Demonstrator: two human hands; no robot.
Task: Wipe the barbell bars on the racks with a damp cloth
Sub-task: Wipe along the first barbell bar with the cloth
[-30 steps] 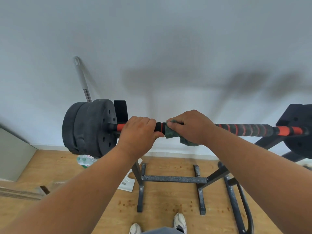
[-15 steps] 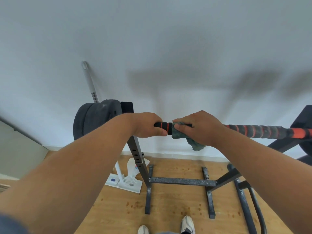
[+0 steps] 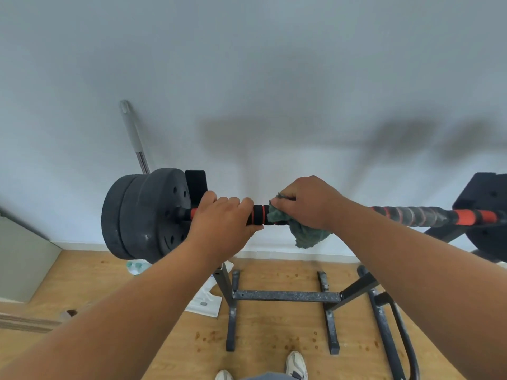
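A black and orange barbell bar [image 3: 417, 215] lies across a dark metal rack [image 3: 285, 296], with black weight plates [image 3: 142, 215] at its left end and another plate [image 3: 485, 215] at the right edge. My left hand [image 3: 222, 223] grips the bar just right of the left plates. Close beside it, my right hand [image 3: 310, 204] holds a dark green cloth [image 3: 304, 231] wrapped over the bar, and the cloth's loose end hangs below. A short black and orange stretch of bar shows between the two hands.
A grey mop handle [image 3: 134, 138] leans on the white wall behind the left plates. A white flat mop head [image 3: 205, 303] and a clear bottle [image 3: 135, 267] lie on the wooden floor. My shoes [image 3: 296, 366] stand by the rack's feet.
The view has swung back so the left plates show in full again. Both hands keep their hold on the bar; the cloth hangs lower than one second ago.
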